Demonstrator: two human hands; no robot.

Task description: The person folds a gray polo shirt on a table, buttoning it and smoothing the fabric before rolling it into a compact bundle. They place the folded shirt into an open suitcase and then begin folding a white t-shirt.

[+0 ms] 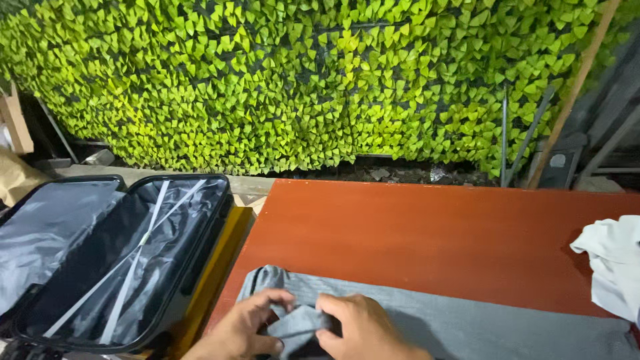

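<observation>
A grey garment (460,323) lies spread along the near edge of a reddish-brown table (427,230). My left hand (243,330) and my right hand (360,330) both grip a bunched fold of that grey cloth near its left end, fingers curled into the fabric. An open black suitcase (113,257) with a dark lining and crossed pale straps lies to the left of the table, close to my left hand.
A white cloth (613,263) rests at the table's right edge. A wall of green artificial leaves (300,80) stands behind the table. A wooden pole (573,93) and metal rods (527,133) lean at the right. A yellow-edged board (217,273) sits under the suitcase.
</observation>
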